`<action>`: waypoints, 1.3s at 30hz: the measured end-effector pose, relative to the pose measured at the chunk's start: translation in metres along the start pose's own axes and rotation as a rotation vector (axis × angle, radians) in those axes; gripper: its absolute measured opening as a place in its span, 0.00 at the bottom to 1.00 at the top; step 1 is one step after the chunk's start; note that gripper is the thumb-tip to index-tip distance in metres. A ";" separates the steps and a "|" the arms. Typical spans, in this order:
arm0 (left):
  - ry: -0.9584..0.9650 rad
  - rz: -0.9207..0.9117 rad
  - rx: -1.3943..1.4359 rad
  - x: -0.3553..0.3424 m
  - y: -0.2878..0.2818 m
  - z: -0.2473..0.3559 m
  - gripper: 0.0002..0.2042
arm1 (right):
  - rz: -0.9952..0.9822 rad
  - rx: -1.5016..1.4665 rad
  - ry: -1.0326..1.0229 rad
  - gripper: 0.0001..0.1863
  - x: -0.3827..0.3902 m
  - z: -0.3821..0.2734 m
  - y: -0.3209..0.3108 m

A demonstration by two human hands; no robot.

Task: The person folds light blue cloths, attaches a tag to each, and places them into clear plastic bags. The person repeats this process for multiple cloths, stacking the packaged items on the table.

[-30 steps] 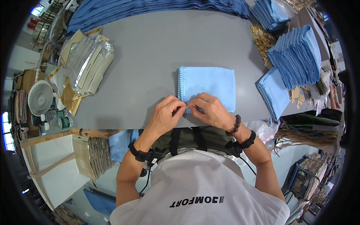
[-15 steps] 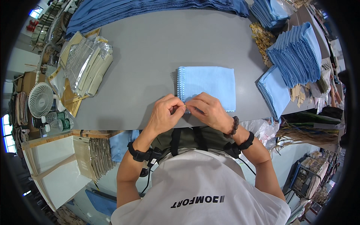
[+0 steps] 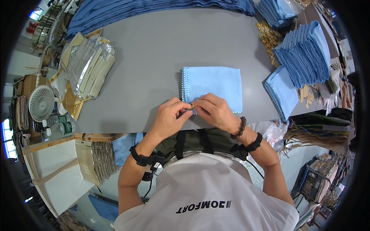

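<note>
A folded light-blue cloth (image 3: 214, 82) with a looped stitched edge on its left lies flat on the grey table, just beyond my hands. My left hand (image 3: 170, 117) is closed in a pinch at the cloth's near left corner. Between its fingertips and those of my right hand shows a small gold-coloured piece (image 3: 192, 107), too small to tell its kind. My right hand (image 3: 216, 112) is pinched too, its fingertips meeting the left ones over the near edge. The fingers hide most of that corner.
A stack of folded blue cloths (image 3: 302, 54) and a heap of small gold pieces (image 3: 268, 40) lie at the right. Clear plastic bags (image 3: 86, 67) are piled at the left, near a white fan (image 3: 42, 102) and bottles (image 3: 61, 129). Darker blue cloth (image 3: 162, 13) lines the far edge.
My hands have shifted slightly up and away from me at the cloth's corner. The gold-coloured piece shows more plainly between the fingertips.
</note>
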State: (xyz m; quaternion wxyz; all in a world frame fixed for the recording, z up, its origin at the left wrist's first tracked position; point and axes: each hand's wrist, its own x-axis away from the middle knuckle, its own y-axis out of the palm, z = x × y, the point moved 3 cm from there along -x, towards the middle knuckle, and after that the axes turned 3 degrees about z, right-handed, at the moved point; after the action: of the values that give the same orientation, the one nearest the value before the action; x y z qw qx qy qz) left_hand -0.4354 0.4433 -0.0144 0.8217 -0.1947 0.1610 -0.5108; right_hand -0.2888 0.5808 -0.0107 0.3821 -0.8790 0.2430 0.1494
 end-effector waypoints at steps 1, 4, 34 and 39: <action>0.062 0.013 -0.020 0.000 0.000 0.001 0.05 | -0.022 0.016 0.003 0.10 -0.001 0.001 -0.001; 0.122 0.025 -0.022 0.001 0.000 -0.001 0.05 | -0.109 -0.015 0.000 0.09 -0.001 0.003 -0.004; 0.166 0.174 -0.095 0.008 0.012 -0.012 0.02 | 0.409 0.889 1.236 0.24 0.238 0.212 -0.369; 0.203 0.204 -0.055 0.011 0.014 -0.016 0.04 | 0.510 0.899 1.012 0.22 0.248 0.231 -0.374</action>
State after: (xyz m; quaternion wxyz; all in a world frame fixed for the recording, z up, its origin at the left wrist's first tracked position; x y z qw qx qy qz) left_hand -0.4270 0.4366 -0.0355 0.8431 -0.1475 0.2761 -0.4373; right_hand 0.1037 0.8956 -0.0507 0.5007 -0.5141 0.6257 -0.3058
